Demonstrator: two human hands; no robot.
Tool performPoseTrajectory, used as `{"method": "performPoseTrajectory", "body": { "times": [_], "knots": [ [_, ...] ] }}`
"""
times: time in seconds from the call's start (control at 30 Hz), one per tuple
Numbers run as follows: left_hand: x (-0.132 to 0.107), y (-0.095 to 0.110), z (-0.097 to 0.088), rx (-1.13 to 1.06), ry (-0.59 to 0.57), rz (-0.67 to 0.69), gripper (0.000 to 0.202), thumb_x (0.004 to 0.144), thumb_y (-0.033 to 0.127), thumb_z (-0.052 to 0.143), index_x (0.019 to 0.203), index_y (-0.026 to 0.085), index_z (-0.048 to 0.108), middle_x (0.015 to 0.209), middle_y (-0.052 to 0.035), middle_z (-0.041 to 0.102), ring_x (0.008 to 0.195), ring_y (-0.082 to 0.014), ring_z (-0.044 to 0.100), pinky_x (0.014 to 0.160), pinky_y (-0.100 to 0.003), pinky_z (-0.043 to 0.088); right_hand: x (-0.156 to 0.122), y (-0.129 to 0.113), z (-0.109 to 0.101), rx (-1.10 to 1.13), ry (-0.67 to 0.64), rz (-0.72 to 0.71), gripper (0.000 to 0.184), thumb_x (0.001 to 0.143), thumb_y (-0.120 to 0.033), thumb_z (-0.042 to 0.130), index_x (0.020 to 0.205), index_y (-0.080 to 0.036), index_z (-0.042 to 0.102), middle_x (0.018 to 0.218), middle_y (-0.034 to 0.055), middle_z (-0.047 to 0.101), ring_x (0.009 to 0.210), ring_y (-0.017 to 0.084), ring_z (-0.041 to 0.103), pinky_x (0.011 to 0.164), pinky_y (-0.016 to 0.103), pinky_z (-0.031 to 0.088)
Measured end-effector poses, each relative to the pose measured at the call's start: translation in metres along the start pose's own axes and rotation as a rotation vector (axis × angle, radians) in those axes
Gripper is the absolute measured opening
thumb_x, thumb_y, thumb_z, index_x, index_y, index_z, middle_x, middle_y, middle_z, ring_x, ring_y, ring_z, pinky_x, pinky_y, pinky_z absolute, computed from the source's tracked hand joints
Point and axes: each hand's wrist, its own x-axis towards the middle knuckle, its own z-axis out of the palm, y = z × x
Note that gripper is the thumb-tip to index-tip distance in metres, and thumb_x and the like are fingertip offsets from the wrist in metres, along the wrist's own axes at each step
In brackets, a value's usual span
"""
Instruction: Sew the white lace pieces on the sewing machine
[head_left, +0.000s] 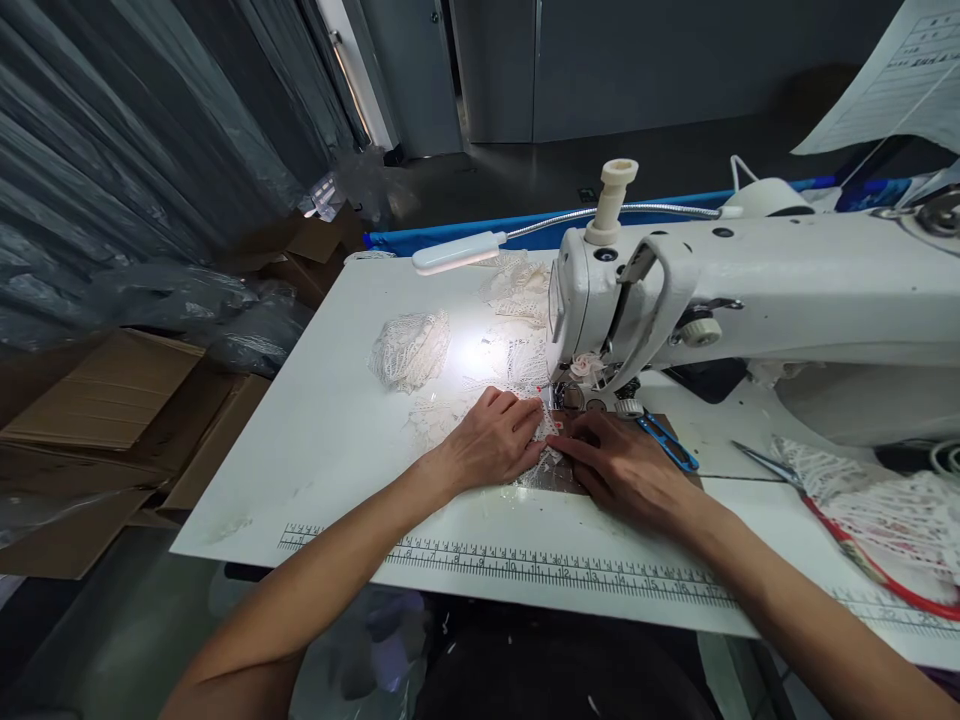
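Note:
My left hand (495,440) lies flat, fingers stretched out, on a strip of white lace (442,415) just left of the needle of a white sewing machine (750,290). My right hand (622,465) rests palm down beside it, fingers pressing the lace at the needle plate (559,478). The fingertips of both hands nearly meet under the presser foot (570,395). Blue-handled thread snips (667,440) lie just past my right hand.
A bunched lace piece (409,350) sits further back on the white table (315,440), lit by a gooseneck lamp (457,252). A printed ruler (525,565) runs along the front edge. More lace (885,500) and red-handled scissors (847,535) lie right. Cardboard boxes (112,420) stand left.

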Motion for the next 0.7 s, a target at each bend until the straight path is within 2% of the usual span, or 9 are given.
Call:
{"method": "performPoseTrajectory", "body": {
  "times": [0.17, 0.3, 0.4, 0.57, 0.7],
  "knots": [
    [0.002, 0.003, -0.001, -0.028, 0.000, -0.044, 0.034, 0.098, 0.035, 0.041, 0.115, 0.012, 0.060, 0.124, -0.0119, 0.060, 0.096, -0.0234, 0.056, 0.084, -0.042, 0.041, 0.001, -0.003, -0.001, -0.024, 0.002, 0.007, 0.035, 0.089, -0.013, 0.043, 0.118, -0.020, 0.062, 0.102, 0.0123, 0.058, 0.082, 0.020, 0.057, 0.071, 0.036, 0.049],
    [0.011, -0.006, 0.000, -0.017, -0.028, 0.034, 0.035, 0.099, 0.035, 0.041, 0.117, 0.011, 0.060, 0.131, -0.0131, 0.057, 0.101, -0.0245, 0.056, 0.089, -0.043, 0.041, 0.002, -0.006, 0.000, -0.060, 0.003, 0.037, 0.033, 0.089, -0.013, 0.042, 0.114, -0.018, 0.063, 0.101, 0.0133, 0.058, 0.081, 0.021, 0.056, 0.069, 0.036, 0.049],
    [0.018, -0.014, 0.000, -0.028, -0.054, 0.080, 0.030, 0.098, 0.030, 0.042, 0.115, 0.014, 0.062, 0.127, -0.0100, 0.060, 0.101, -0.0227, 0.056, 0.093, -0.041, 0.041, 0.003, -0.008, 0.001, -0.082, 0.005, 0.053, 0.033, 0.088, -0.013, 0.044, 0.115, -0.017, 0.062, 0.102, 0.0135, 0.058, 0.082, 0.022, 0.056, 0.070, 0.037, 0.049],
    [0.018, -0.014, 0.005, -0.053, 0.018, 0.005, 0.025, 0.096, 0.022, 0.044, 0.109, 0.017, 0.065, 0.122, -0.0068, 0.064, 0.100, -0.0217, 0.058, 0.102, -0.047, 0.035, 0.008, -0.013, -0.001, -0.108, -0.001, 0.090, 0.032, 0.087, -0.010, 0.044, 0.110, -0.017, 0.064, 0.099, 0.0131, 0.059, 0.083, 0.023, 0.055, 0.072, 0.037, 0.047],
    [0.014, -0.012, 0.006, -0.101, 0.049, -0.013, 0.025, 0.095, 0.021, 0.046, 0.113, 0.018, 0.064, 0.125, -0.0062, 0.063, 0.103, -0.0234, 0.058, 0.097, -0.047, 0.038, 0.009, -0.017, -0.002, -0.078, -0.007, 0.126, 0.033, 0.085, -0.009, 0.043, 0.109, -0.017, 0.065, 0.098, 0.0125, 0.059, 0.085, 0.024, 0.055, 0.075, 0.040, 0.047]
  ]
}}
